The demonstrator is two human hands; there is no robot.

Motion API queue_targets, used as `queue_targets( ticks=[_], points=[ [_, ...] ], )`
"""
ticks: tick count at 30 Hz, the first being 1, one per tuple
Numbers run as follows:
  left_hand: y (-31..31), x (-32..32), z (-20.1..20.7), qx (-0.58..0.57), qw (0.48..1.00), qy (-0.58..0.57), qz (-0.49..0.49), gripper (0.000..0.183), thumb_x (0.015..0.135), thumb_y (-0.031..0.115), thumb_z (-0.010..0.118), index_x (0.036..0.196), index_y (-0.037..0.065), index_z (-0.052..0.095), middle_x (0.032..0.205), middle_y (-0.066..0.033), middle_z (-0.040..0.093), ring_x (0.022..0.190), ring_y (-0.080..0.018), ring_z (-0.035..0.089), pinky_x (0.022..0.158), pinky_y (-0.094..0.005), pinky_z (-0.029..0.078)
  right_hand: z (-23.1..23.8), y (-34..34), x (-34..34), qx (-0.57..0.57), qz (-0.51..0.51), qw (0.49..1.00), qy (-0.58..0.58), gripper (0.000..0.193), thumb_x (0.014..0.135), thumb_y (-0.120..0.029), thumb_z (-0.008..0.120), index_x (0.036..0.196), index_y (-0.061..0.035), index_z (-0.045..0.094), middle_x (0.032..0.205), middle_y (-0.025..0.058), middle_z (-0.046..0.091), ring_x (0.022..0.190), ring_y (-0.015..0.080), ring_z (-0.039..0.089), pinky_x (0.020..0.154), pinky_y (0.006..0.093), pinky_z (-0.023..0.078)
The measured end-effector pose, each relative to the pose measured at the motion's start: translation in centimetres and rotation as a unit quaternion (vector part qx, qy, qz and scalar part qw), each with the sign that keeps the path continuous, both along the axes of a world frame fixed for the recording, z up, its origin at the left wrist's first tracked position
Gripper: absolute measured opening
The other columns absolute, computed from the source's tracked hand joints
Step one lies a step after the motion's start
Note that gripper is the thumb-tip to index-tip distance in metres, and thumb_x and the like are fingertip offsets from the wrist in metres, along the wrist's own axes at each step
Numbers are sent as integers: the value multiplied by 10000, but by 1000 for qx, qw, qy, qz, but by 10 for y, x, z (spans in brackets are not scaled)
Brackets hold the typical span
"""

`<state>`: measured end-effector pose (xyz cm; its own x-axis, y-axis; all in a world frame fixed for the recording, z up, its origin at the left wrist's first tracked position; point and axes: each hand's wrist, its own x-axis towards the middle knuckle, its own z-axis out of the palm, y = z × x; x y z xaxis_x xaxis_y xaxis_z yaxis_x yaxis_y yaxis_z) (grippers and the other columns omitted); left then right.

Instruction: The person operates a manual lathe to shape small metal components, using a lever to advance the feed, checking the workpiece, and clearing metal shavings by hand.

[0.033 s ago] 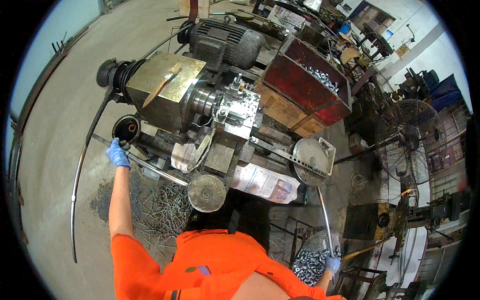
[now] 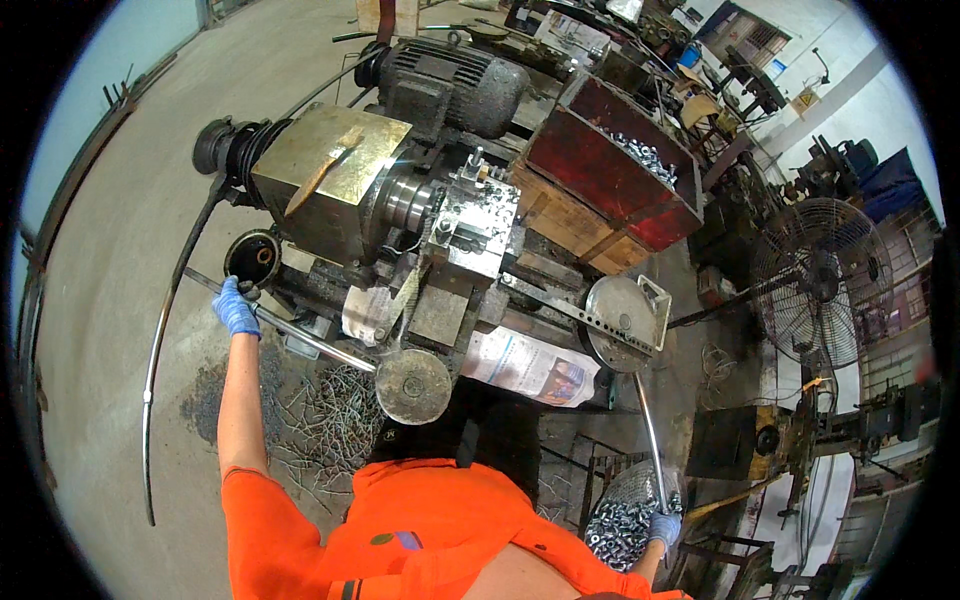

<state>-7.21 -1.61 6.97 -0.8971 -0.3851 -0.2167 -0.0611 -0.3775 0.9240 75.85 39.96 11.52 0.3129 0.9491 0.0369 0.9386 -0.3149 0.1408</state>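
Observation:
My left hand [image 2: 237,306], in a blue glove, is closed round a long metal bar [image 2: 310,338] beside a dark open cup [image 2: 252,258]. The bar runs toward a round plate [image 2: 413,387] in front of my body. At lower right my right hand [image 2: 663,527], also gloved in blue, is closed round the end of a metal lever [image 2: 650,430]. This lever slants up to a round disc [image 2: 620,318] with a perforated bar across it. Between my hands stands the machine, with its shiny spindle [image 2: 408,205] and a metal fixture block [image 2: 473,232].
A wire basket [image 2: 622,480] beneath my right hand holds many small metal parts. Thin metal scraps [image 2: 330,425] litter the floor at left. Beyond the machine are a motor [image 2: 455,88] and a red bin [image 2: 610,165]. At right stands a large fan [image 2: 822,265].
The flexible strip hanging below the spindle has shifted slightly and looks lighter. Both hands and both levers keep their places.

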Motion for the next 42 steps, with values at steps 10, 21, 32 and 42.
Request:
queue_targets(
  ticks=[10, 21, 32, 42],
  points=[
    [-2, -3, -5, 8, 1000, 10, -8, 129, 842, 88, 564, 883, -34, 554, 635, -155, 615, 413, -227, 565, 383, -327, 486, -3, -5, 3, -9, -10, 1000, 7, 422, 638, -333, 706, 869, 18, 665, 947, 261, 633, 901, 378, 621, 792, 427, 493],
    [4, 2, 4, -8, 1000, -16, 5, 151, 836, 113, 586, 875, -32, 572, 649, -159, 627, 428, -230, 579, 406, -327, 506, 1, -9, -2, -17, -58, 998, 36, 441, 607, -316, 729, 921, -12, 671, 994, 251, 631, 951, 376, 611, 834, 427, 483],
    [-1, 1, 1, 9, 1000, -6, 0, 156, 833, 109, 586, 880, -39, 574, 662, -164, 633, 428, -227, 578, 393, -318, 497, 16, -19, -23, -39, -68, 996, 33, 419, 620, -283, 682, 931, -3, 671, 1005, 251, 630, 949, 380, 615, 846, 428, 480],
    [-1, -2, -5, 7, 1000, 9, -18, 193, 840, 139, 582, 877, -50, 589, 682, -170, 640, 441, -237, 581, 401, -322, 515, 3, -20, -11, -19, -78, 997, 20, 463, 609, -328, 729, 925, 4, 663, 991, 240, 634, 949, 364, 617, 842, 411, 483]
  ],
)
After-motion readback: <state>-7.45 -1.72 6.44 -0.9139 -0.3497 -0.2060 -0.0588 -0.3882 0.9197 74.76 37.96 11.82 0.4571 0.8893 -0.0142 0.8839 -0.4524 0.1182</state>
